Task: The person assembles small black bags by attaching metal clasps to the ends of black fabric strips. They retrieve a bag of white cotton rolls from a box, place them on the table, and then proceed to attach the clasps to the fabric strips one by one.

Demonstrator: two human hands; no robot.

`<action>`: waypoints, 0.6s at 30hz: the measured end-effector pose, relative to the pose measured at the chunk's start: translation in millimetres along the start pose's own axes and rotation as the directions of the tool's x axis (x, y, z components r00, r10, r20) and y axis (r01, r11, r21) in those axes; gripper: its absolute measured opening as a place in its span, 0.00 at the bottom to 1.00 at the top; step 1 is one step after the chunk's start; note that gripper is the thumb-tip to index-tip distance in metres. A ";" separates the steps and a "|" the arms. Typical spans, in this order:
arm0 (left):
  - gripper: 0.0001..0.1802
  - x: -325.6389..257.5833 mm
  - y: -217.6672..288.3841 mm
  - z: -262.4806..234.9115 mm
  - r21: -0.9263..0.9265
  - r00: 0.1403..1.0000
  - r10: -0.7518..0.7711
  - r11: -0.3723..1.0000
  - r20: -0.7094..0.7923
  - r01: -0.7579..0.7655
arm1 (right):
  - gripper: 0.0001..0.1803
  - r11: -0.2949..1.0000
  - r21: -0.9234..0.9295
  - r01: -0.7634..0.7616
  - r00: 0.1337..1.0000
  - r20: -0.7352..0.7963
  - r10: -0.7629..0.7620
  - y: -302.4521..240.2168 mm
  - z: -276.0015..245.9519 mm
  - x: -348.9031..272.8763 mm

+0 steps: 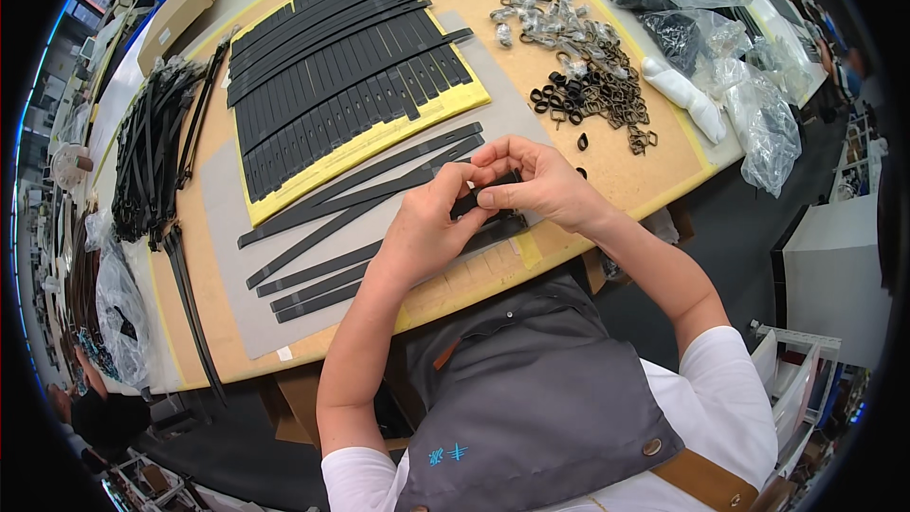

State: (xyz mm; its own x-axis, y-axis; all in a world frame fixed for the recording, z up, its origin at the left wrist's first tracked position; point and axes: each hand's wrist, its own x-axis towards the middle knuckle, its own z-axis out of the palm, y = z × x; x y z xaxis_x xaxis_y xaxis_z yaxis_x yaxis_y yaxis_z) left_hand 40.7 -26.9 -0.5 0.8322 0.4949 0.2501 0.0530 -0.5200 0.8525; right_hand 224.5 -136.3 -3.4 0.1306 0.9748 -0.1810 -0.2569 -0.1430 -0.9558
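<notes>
"Tan board covers the workbench (645,166), edged with yellow tape. What lies on it near you?"

"Just in front of me is a grey sheet (226,256), with several loose black straps (360,177) lying slantwise across it. Beyond them, more black straps lie closely side by side on a yellow panel (474,93), some laid across the rest."

"And your fingers?"

"My left hand (431,223) is bent inward, thumb and forefinger nearly closed around a small black piece (464,205). I have that pinched between them, over the near right part of the sheet."

"The right one?"

"My right hand (540,185) meets it from the other side. Its fingers curl over, tips close to my left forefinger, and the thumb reaches across to the black piece. A gap shows between that thumb and the fingers above; whether they grip anything, I cannot tell, because the hands hide most of it."

"What's beyond that hand?"

"Small black loops (564,95), with a heap of metal rings (621,100) beside them. Farther back are metal hooks in clear wrapping (555,19)."
</notes>
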 end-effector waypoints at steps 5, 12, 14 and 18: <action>0.14 1.5 -2.8 -2.7 0.085 0.998 0.027 0.996 0.049 -0.031 | 0.20 0.999 0.029 -0.038 0.999 0.002 0.038 2.9 -6.7 -1.8; 0.13 -0.3 1.0 -3.1 0.096 0.999 -0.018 0.995 0.042 0.014 | 0.14 1.000 -0.014 -0.015 1.000 -0.018 0.015 0.5 -15.8 -10.3; 0.13 -0.6 0.1 -3.8 0.099 1.000 -0.007 0.995 0.022 0.005 | 0.11 0.972 -0.235 0.027 0.998 -0.050 -0.040 -8.4 -24.3 -9.2; 0.13 -1.0 -4.4 -2.8 0.106 1.000 0.013 0.994 -0.023 -0.011 | 0.07 0.385 -0.916 0.109 0.934 -0.039 -0.356 -41.6 -75.6 1.2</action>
State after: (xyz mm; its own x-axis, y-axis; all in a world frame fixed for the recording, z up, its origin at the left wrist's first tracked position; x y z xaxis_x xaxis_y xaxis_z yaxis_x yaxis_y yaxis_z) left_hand 38.1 -23.1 -3.2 0.8200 0.5036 0.2719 0.1018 -0.5960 0.7965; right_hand 307.7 -142.1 18.5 0.2508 0.9543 0.1623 0.7928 -0.1063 -0.6002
